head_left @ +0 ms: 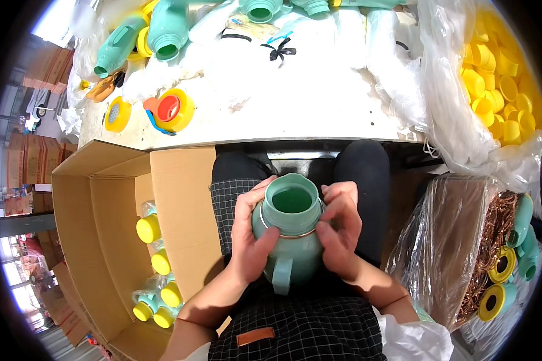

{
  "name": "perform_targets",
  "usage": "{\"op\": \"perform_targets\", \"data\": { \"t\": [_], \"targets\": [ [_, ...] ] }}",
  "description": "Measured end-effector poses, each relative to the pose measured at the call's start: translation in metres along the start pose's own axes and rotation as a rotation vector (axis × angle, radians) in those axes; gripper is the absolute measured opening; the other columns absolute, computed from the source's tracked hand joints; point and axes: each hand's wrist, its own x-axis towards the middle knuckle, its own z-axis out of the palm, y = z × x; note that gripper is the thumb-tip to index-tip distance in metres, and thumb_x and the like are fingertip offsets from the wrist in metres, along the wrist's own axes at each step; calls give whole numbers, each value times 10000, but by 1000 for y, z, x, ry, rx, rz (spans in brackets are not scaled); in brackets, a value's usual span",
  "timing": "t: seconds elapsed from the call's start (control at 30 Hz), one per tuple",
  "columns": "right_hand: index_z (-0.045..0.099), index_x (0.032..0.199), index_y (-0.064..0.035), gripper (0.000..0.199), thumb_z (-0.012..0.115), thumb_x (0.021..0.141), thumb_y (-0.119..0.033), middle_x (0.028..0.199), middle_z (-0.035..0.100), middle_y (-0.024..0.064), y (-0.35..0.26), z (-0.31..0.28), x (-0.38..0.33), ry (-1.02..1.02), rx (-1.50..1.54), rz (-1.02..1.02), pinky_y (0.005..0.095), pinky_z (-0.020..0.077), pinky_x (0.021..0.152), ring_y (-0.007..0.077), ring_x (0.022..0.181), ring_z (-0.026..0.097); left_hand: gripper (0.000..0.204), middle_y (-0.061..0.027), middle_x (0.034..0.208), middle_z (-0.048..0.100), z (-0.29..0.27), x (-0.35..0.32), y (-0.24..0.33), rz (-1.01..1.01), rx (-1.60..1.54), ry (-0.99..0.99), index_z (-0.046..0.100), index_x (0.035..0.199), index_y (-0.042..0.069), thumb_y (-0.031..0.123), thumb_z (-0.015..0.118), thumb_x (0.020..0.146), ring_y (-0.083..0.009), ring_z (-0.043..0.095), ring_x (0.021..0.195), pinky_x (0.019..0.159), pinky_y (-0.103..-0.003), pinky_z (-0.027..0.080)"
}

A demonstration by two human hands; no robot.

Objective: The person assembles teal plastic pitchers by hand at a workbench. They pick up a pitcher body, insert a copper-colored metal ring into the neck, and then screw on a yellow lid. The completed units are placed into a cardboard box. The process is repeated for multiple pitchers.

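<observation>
Over the person's lap, a green flask body (290,240) stands upright, mouth up, handle toward the person. The left hand (251,234) and right hand (341,231) clamp it from both sides, fingers (265,237) pressed at a coppery ring (295,234) around its neck, seemingly seating it. Left of the flask, an open cardboard box (108,253) holds bagged, yellow-capped flasks (156,259); beyond it, the white surface (295,102) carries loose parts.

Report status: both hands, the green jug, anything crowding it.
Left hand and right hand both clamped on the green jug, over the lap. Copper-coloured ring sits around its neck, mouth open, handle toward the person. Nothing crowding; cardboard box to the left.
</observation>
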Motion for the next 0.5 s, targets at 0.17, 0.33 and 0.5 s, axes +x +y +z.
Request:
{"op": "perform_targets", "data": {
  "t": [0.17,0.33,0.5],
  "targets": [
    [476,1072,-34,219,465,854,-60,1082,469,82,-16,6,9,28,371,607,338,357,1016,179,1076,449,486,-121,1258,553,1,-1,6,-211,-163,94,509,1312,6,38,412,837,-211,491,1252,1106,-349,343],
    [508,1008,-77,103,507,914,-34,964,526,-5,-3,-8,17,-206,556,751,220,410,793,68,881,493,383,-76,1066,543,-16,8,10,-190,-100,-161,655,1123,-13,75,400,851,-182,502,1015,968,-296,383],
    [557,1060,-63,113,600,967,-111,924,584,-2,8,4,34,-299,678,805,214,437,742,58,810,527,231,-59,1014,600,-23,25,9,-382,-303,-288,654,1047,-9,75,509,888,-151,564,1001,905,-262,435]
  ]
}}
